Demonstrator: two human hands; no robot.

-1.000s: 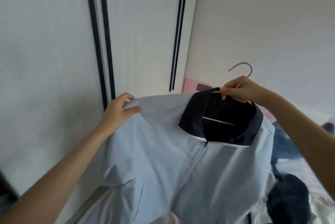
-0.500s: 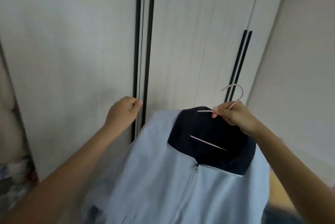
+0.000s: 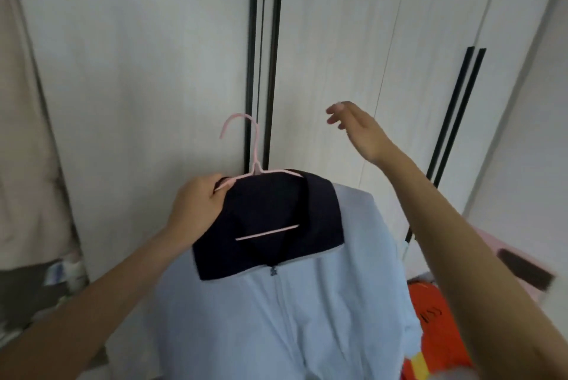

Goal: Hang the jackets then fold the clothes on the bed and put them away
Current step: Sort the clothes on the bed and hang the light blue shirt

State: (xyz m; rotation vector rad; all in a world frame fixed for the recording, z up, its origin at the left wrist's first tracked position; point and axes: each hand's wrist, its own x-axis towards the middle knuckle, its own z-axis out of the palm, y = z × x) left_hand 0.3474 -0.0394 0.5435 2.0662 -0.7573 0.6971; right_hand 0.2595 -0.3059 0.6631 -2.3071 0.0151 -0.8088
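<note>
A white wardrobe [image 3: 153,72], doors closed and black vertical handles [image 3: 273,72] running down them, fills the wall. In front of it a person holds up a light-blue jacket [image 3: 276,318] with a navy collar [image 3: 270,204], draped on a pink hanger [image 3: 267,232] whose hook stands free before the middle pair of handles. The left hand [image 3: 196,204] grips the hanger's left shoulder and the collar edge, fingers curled round them. The right hand [image 3: 356,130] is raised beside the jacket, touching nothing, fingers straight and slightly spread toward the door. An orange cloth [image 3: 436,318] lies low at right, and beige fabric [image 3: 24,164] hangs at left.
</note>
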